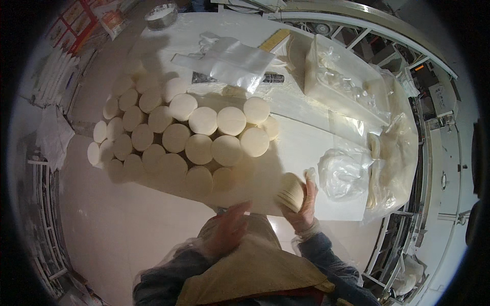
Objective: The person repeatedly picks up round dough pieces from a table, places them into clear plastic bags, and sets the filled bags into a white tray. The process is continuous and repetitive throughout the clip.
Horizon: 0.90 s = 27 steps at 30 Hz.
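Note:
My right hand (305, 210) grips a stack of thin round dough wrappers (289, 193), tilted so that the layered edges show, over the front of the white work table (302, 134). Motion blurs my left hand (229, 229), which is in front of the table's near edge with its fingers apart and nothing visible in it. To the far left of the stack, several piles of round dough wrappers (198, 149) stand close together in rows across the table. A crumpled clear plastic bag (344, 174) lies just right of my right hand.
Flat plastic bags (233, 57) partly cover a dark-handled tool (274, 78). Behind are a brush (275, 40) and a metal bowl (160, 17) of white powder. A translucent bin (340, 84) holds plastic bags; a large plastic bag (398, 153) drapes the right edge.

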Each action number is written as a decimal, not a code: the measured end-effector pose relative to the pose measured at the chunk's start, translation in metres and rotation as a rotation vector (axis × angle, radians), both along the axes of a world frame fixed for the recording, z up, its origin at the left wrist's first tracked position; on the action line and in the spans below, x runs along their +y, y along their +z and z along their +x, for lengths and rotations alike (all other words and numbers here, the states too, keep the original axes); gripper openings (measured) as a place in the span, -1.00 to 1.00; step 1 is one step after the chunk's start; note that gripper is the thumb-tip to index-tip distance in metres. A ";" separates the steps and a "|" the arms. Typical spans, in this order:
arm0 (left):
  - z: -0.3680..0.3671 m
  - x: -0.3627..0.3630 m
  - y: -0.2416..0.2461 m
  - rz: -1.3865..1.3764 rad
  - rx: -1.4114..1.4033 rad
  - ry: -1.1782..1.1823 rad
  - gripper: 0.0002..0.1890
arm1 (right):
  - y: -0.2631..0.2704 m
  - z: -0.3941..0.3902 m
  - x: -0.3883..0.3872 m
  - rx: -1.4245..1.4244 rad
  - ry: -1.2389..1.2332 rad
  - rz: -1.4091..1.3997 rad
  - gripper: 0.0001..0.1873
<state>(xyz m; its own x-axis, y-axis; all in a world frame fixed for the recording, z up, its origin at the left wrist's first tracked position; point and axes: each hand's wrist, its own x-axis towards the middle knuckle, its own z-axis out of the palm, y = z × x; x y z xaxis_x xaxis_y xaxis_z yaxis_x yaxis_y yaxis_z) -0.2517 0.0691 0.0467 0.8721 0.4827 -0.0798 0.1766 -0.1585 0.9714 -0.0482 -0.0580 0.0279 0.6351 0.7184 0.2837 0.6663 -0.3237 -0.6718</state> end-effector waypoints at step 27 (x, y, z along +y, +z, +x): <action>0.082 -0.009 -0.018 -0.268 0.094 -0.003 -0.73 | -0.022 0.032 -0.015 0.403 -0.121 -0.067 -0.17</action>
